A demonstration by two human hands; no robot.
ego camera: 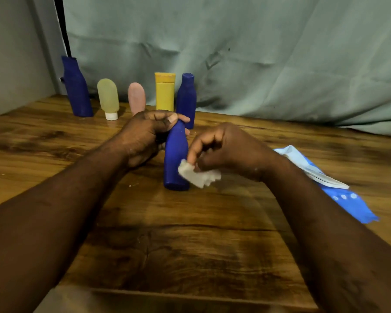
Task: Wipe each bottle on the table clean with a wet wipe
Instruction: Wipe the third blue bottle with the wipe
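Head view: blue bottle (176,159) stands upright mid-surface, neck pinched by left hand (145,136); right hand (224,150) fingers pinch the wet wipe (198,176) against its lower right side — strokes run up the vertical axis.

Table (190,245): wood grain, slight sheen. Held blue bottle (175,159): matt plastic, smooth. Pale yellow bottle (108,96): translucent plastic, white cap. Wipe (198,175): white, crumpled, fibrous. Pack (339,188): glossy blue-white film. Backdrop (257,53): creased grey-green cloth.
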